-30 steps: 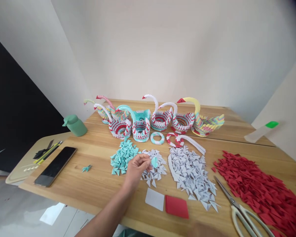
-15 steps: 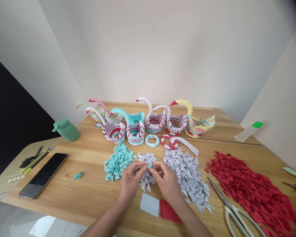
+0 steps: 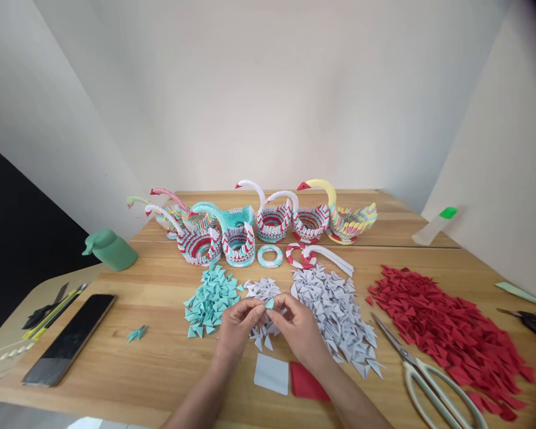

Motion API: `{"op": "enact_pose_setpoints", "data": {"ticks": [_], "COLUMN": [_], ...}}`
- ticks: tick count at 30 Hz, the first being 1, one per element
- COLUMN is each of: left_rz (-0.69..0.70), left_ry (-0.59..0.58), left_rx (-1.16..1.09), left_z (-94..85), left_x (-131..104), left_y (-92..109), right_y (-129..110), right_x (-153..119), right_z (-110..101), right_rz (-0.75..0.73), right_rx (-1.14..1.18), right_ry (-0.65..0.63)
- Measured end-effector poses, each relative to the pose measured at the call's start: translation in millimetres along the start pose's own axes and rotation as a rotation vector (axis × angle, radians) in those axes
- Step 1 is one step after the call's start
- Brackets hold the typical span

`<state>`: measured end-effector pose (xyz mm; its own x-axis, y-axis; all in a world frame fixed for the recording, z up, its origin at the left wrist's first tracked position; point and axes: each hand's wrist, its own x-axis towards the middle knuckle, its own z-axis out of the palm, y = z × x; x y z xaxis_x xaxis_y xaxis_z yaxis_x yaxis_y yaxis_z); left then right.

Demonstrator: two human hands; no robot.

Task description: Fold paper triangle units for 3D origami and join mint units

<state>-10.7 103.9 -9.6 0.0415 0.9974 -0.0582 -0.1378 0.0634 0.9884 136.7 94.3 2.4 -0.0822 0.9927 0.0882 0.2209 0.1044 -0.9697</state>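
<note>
Pinched between the fingertips of both hands is a small teal folded paper piece (image 3: 269,304). My left hand (image 3: 237,325) grips its left side and my right hand (image 3: 297,325) its right side. Beneath and beyond the fingers lies a small heap of white folded paper triangles (image 3: 261,288), partly hidden by the hands. A teal pile of triangles (image 3: 209,301) is to the left, and a larger pale grey-white pile (image 3: 335,310) is to the right. Near my wrists lie a white paper stack (image 3: 271,374) and a red paper stack (image 3: 307,381), the red one partly covered by my right arm.
Several paper swans, one yellow-necked (image 3: 351,223), stand at the back behind a teal-and-white ring (image 3: 270,257) and a red-and-white ring (image 3: 295,255). Right are scissors (image 3: 411,360) and a red triangle pile (image 3: 451,333). Left are a phone (image 3: 71,339), joined teal pieces (image 3: 137,333) and a green container (image 3: 114,250).
The camera view has shifted slightly, moving the scene a little leftward. The teal piece, still held in both hands, has turned and shows a lighter, flatter face.
</note>
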Motion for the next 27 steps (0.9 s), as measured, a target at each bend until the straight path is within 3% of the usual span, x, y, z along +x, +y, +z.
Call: {"op": "enact_pose_setpoints", "data": {"ticks": [13,27], "left_rz": [-0.028,-0.029], "left_ry": [0.021,-0.085], "left_rx": [0.014,0.010], "left_z": [0.1,0.7], "left_x": [0.2,0.0], "left_y": [-0.2,-0.9], "right_y": [3.3,9.8], "right_x": [4.5,2.0], "right_z": [-2.1,2.4], "right_rz": [0.014,-0.182], "right_rx": [0.077,-0.264], "right_ry": [-0.054,0.047]}}
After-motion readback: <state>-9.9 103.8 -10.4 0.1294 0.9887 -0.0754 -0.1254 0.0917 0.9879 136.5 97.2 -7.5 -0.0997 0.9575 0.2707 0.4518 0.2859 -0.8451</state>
